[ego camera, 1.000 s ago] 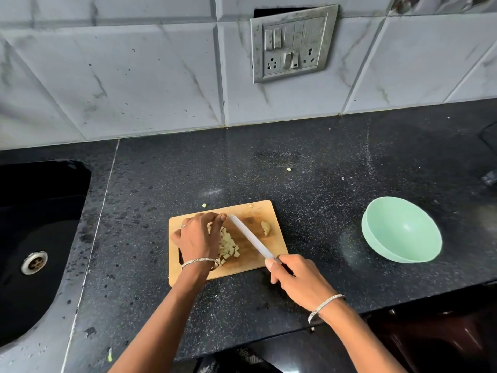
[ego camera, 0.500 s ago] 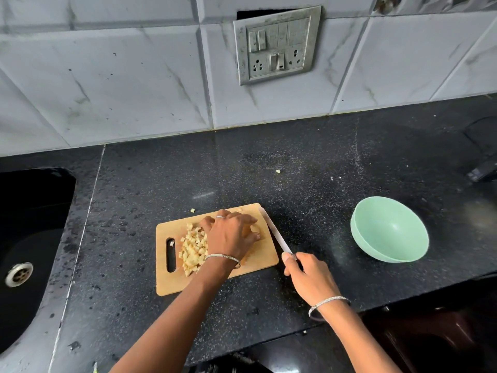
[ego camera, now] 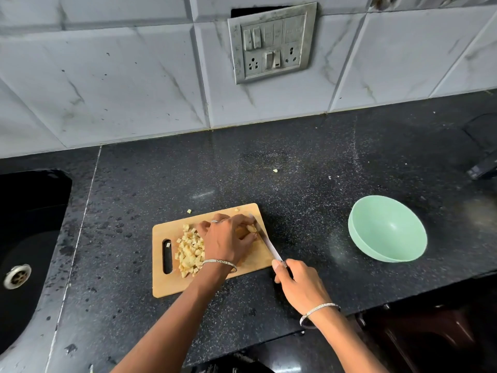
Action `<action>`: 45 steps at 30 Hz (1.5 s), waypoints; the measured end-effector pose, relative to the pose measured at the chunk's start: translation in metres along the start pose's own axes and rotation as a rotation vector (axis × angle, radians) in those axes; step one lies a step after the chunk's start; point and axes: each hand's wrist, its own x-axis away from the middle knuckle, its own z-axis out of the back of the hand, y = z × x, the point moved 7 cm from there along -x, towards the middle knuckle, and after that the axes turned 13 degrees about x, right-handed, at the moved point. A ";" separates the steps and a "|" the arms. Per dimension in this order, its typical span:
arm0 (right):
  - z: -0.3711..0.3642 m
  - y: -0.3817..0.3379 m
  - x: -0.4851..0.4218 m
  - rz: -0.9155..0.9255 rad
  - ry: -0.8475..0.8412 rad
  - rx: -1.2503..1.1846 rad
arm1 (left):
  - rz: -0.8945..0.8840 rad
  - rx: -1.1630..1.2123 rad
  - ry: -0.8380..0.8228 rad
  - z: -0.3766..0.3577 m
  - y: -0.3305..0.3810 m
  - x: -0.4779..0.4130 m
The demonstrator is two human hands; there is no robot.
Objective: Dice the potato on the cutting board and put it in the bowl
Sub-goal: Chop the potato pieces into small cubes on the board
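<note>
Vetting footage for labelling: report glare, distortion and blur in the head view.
Head view: wide-angle distortion bows the tile lines; soft glare sits on the counter beside the green bowl; the sink is mostly dark; the diced potato, the left hand on the potato piece and the right hand gripping the knife look sharp.

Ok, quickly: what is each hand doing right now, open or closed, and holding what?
Left hand: fingers curled on a potato piece on the cutting board.
Right hand: grips the knife by its handle.
</note>
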 end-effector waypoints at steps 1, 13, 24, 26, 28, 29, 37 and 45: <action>-0.001 0.000 0.000 0.000 -0.002 0.000 | -0.002 -0.001 -0.003 0.000 0.000 0.000; -0.003 -0.002 -0.001 -0.005 -0.017 -0.032 | -0.027 0.000 0.025 -0.003 -0.005 -0.003; -0.005 -0.005 0.003 0.015 -0.013 -0.009 | -0.015 0.033 0.003 0.005 -0.015 -0.002; -0.005 -0.005 0.002 0.020 -0.008 -0.010 | 0.000 0.029 0.000 0.007 -0.018 -0.001; -0.005 -0.005 0.002 0.025 0.010 -0.011 | 0.007 0.038 0.009 0.010 -0.021 0.000; -0.005 -0.006 0.002 0.029 0.019 -0.009 | 0.010 0.044 0.010 0.011 -0.023 0.000; -0.014 -0.014 0.005 0.049 0.028 0.076 | 0.050 0.017 0.011 0.016 -0.020 0.003; -0.011 -0.020 0.013 0.020 0.025 0.144 | 0.119 0.039 -0.002 0.002 -0.033 -0.002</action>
